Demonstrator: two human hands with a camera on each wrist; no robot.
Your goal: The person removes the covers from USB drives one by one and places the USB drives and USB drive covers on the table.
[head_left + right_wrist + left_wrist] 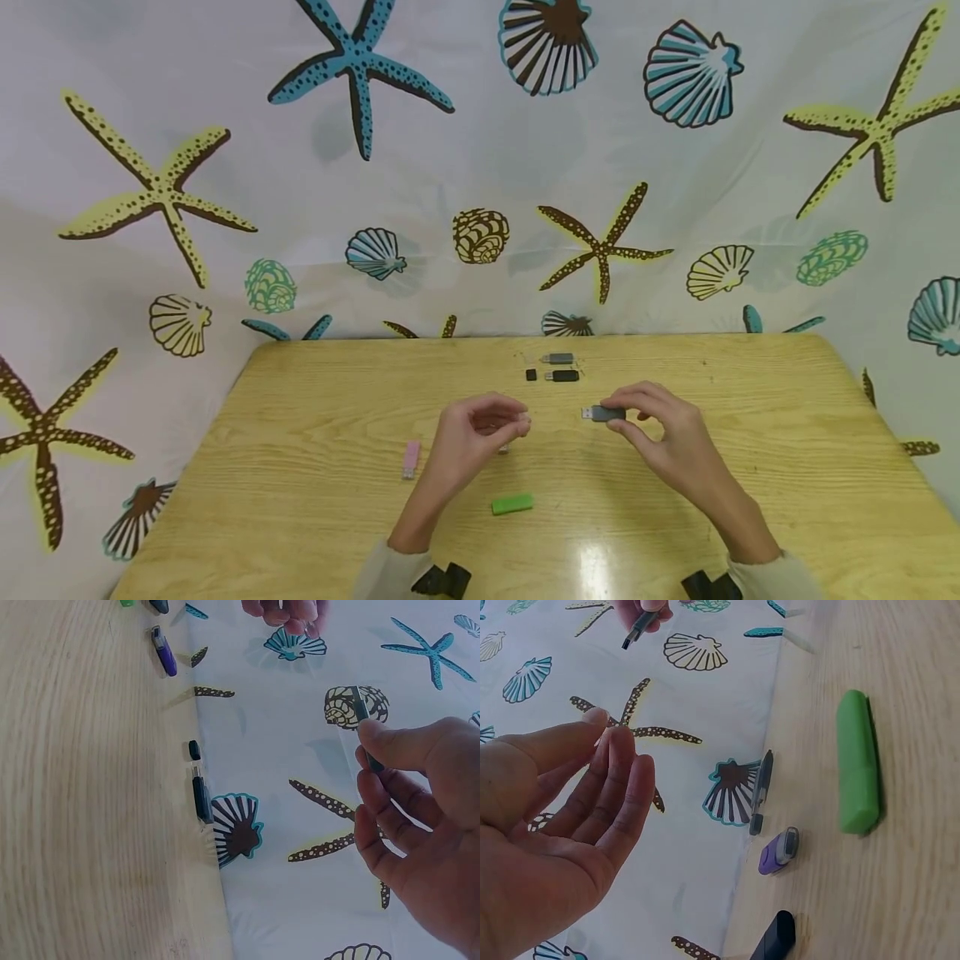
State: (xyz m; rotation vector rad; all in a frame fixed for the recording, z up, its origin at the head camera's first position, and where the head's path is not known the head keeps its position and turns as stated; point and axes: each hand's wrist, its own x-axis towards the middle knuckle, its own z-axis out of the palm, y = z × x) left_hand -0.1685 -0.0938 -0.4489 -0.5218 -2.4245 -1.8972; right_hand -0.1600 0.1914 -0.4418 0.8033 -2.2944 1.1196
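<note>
My right hand (pixel 667 425) pinches a grey USB stick (pixel 609 413) between thumb and fingers, its bare metal plug pointing left toward the other hand. Opposite it, my left hand (pixel 480 437) is raised with thumb and fingertips brought together on a small clear piece like a cap, mostly covered by the fingers. In the left wrist view, a purple USB stick (pixel 778 851) and a dark stick (pixel 775 937) lie beyond the left hand. A green stick (pixel 512 504) lies on the table below the hands in the head view.
At the back of the wooden table (pixel 315 400) lie a grey USB stick (pixel 558 358), a black USB stick (pixel 562 376) and a small black cap (pixel 531 375). A pink USB stick (pixel 411 460) lies left of the left hand. A patterned cloth (pixel 420 183) hangs behind the table.
</note>
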